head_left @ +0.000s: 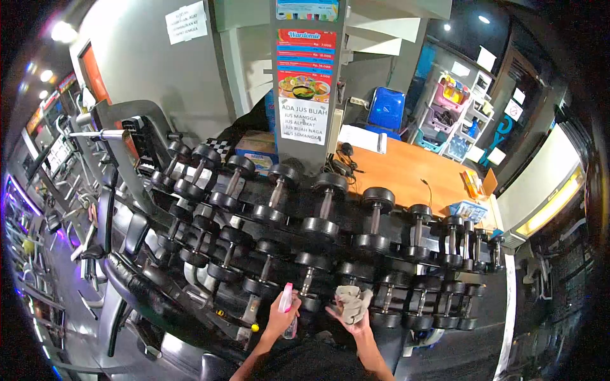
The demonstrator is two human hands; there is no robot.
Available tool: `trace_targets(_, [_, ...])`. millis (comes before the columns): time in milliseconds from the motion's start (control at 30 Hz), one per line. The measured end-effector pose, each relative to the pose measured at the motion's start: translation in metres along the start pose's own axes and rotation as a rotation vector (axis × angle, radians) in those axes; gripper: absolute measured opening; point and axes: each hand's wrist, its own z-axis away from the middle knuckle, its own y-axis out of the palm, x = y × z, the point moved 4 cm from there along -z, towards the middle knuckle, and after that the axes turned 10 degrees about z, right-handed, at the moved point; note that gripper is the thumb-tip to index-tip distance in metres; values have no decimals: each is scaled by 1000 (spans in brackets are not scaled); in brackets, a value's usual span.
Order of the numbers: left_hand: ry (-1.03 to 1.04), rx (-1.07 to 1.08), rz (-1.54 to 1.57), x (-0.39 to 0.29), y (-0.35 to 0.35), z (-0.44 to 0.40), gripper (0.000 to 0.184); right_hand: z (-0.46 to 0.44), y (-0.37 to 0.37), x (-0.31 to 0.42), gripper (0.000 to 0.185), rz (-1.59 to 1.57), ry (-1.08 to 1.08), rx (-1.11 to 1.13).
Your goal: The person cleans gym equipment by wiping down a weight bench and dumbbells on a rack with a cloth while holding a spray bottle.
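Note:
Low in the view, my left hand (281,315) is closed around a pink and white spray bottle (288,298) held upright. To its right, my right hand (356,325) holds a crumpled grey-beige cloth (351,304), its palm turned up beneath the cloth. Both hands are in front of the lower row of a black dumbbell rack. A dumbbell (307,280) with a metal handle lies between and just beyond the hands. Behind it, the upper row holds several more black dumbbells, one of them (326,206) near the middle.
Beyond the rack stands an orange-topped desk (400,168) with papers and cables. A blue chair (386,109) is behind it. A grey pillar (298,152) carries menu signs. On the left are a black padded bench (149,298) and gym machines. Shelves (445,117) hold baskets at the right.

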Motion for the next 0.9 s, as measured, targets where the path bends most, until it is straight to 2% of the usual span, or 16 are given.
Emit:
trace_targets(67, [-48,0,68,-5,4,-9,24,-1,3,11,41,-185,-47,-29])
trace_targets(100, [-13,9,25,-8,5,-13,31,-3,6,15,40,-157,-41,-87])
trace_targets(133, [-13,8,24,-9,6,-17,31,-7,4,18,40,-157,-39,-87])
trace_targets(233, [38,39,61,-14,8,-30,46,-23,-9,22,39,-123,-25,-37])
trace_targets(333, [-6,80,139,-10,6,-52,47,-41,-28,26,37,-181,-41,-60])
trace_targets(367, [-1,84,143,-10,6,-60,49,-49,-31,25,39,-276,20,12])
trace_targets(400, [1,88,148,-11,6,-70,49,-56,-28,25,41,-369,81,85])
trace_targets(433, [-4,95,154,-13,6,-80,50,-54,18,31,44,-423,111,37])
trace_targets(533, [8,129,191,-28,9,-112,51,-75,22,38,47,-341,6,23])
trace_targets(567, [9,146,180,-31,9,-124,50,-84,24,41,45,-327,87,407])
trace_targets(600, [10,164,168,-35,10,-136,49,-88,35,44,45,-320,83,408])
trace_targets(667, [4,166,204,-48,13,-158,45,-96,51,52,43,-74,-89,-62])
trace_targets(733, [-48,239,171,-52,15,-183,43,-111,56,61,41,-117,-64,-70])
trace_targets(800, [-24,198,116,-61,20,-209,36,-120,58,72,42,-87,-151,-124])
trace_targets(900, [2,151,71,-73,31,-246,29,-135,48,83,39,-143,-158,-87])
